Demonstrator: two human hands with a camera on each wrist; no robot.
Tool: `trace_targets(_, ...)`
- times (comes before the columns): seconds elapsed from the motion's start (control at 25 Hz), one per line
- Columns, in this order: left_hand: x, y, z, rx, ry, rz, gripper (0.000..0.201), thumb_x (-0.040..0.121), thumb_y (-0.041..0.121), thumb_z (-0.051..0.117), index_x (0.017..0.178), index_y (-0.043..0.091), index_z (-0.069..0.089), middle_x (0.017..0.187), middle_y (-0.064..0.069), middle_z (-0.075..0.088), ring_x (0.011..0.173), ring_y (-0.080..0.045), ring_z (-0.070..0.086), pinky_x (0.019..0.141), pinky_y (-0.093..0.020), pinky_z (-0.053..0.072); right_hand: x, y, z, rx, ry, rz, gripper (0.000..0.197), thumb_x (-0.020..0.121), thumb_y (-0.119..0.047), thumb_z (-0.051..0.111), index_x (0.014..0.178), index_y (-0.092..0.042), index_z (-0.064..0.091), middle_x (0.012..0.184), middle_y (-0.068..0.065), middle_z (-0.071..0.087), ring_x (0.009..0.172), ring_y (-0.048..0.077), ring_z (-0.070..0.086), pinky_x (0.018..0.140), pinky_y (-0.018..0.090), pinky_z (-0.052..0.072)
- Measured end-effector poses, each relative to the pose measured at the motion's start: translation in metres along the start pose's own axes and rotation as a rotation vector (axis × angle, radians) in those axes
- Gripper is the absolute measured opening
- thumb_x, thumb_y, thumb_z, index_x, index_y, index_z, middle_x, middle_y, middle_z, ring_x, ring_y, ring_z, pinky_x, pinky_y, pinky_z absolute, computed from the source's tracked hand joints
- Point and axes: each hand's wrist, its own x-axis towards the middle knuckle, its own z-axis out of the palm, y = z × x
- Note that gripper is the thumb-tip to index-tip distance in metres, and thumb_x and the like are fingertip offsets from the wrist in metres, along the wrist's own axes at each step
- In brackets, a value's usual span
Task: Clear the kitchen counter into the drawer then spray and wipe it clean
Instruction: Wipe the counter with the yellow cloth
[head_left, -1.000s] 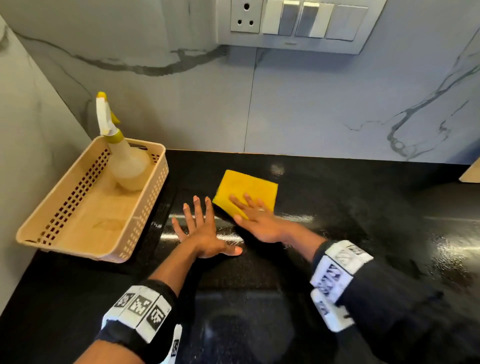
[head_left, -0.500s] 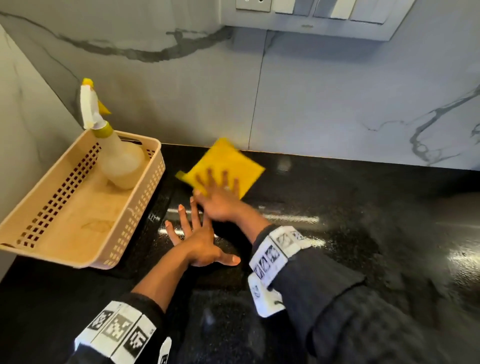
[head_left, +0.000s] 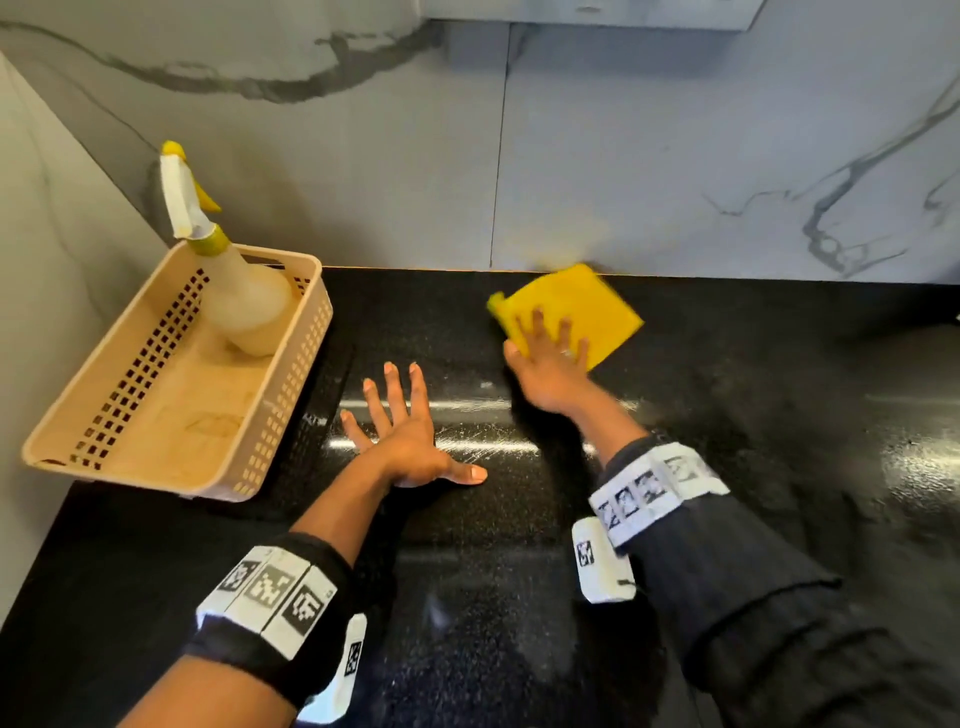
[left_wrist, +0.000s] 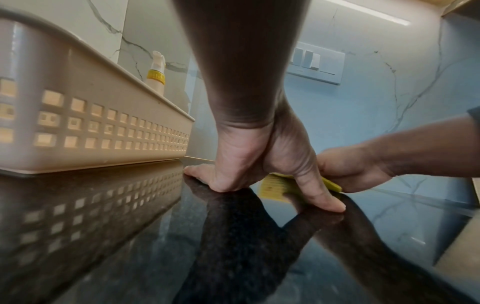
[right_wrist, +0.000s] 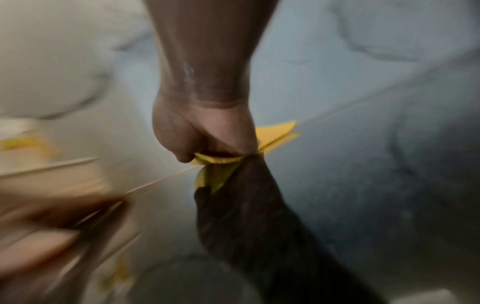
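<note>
A folded yellow cloth (head_left: 592, 306) lies on the glossy black counter (head_left: 753, 426), close to the back wall. My right hand (head_left: 550, 364) presses flat on its near edge with straight, spread fingers; the right wrist view is blurred but shows that hand (right_wrist: 207, 133) pushing down on the cloth (right_wrist: 278, 131). My left hand (head_left: 400, 421) rests flat on the counter, fingers spread, left of and nearer than the cloth. In the left wrist view the left hand (left_wrist: 259, 164) is planted on the counter, with the cloth (left_wrist: 275, 183) and right hand (left_wrist: 358, 166) just behind it.
A beige perforated basket (head_left: 291, 405) stands at the left against the side wall, with a spray bottle (head_left: 244, 306) upright in its far corner. Marble wall panels rise behind the counter, with a switch panel (left_wrist: 317, 61) above. Wet streaks shine on the counter.
My right hand has swept the cloth from beside the basket's far corner to the right along the back wall. The left hand has stayed flat in place.
</note>
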Motion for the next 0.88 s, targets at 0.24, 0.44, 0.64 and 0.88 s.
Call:
trace_targets(0.24,-0.054,-0.035,0.028,-0.267,0.302,-0.038,0.141,0.064,0.058,0.081,0.151,0.015,-0.023,0.160,-0.009,-0.022,0.148,-0.024,-0.021,0.117,-0.047,-0.011,-0.006,-0.055,0.025,-0.164,-0.178,-0.283,0.054,0.106,-0.045,0.018,0.157,-0.033,0.002,0.164,0.004,-0.017,0.150,0.033,-0.016,0.119,0.053,-0.008)
trace_targets(0.44,-0.116,-0.084,0.052,-0.456,0.440,-0.102,0.122,0.076,0.050,0.076,0.154,0.015,-0.012,0.163,-0.008,-0.009,0.150,-0.022,-0.009,0.121,-0.042,-0.002,0.005,-0.116,0.051,-0.245,-0.091,-0.235,0.058,0.104,-0.051,0.017,0.155,-0.035,-0.006,0.160,0.013,-0.027,0.144,0.046,-0.024,0.114,0.063,-0.012)
trace_targets(0.64,-0.117,-0.083,0.045,-0.663,0.653,-0.008,0.082,0.078,0.011,0.053,0.153,0.012,0.019,0.158,-0.014,0.023,0.146,-0.031,0.022,0.118,-0.050,0.022,-0.090,-0.108,0.093,-0.425,-0.241,-0.713,0.055,0.104,-0.052,0.017,0.154,-0.041,-0.004,0.162,-0.002,-0.022,0.145,0.028,-0.026,0.115,0.052,-0.017)
trace_targets(0.88,-0.121,-0.037,0.050,-0.464,0.534,0.127,0.068,0.091,-0.001,0.048,0.152,0.005,0.018,0.157,-0.017,0.021,0.148,-0.029,0.012,0.118,-0.032,0.010,-0.070,0.034,0.019,-0.216,-0.013,-0.249,0.055,0.099,-0.058,0.010,0.152,-0.043,0.001,0.165,-0.002,-0.007,0.151,0.032,-0.010,0.120,0.054,-0.004)
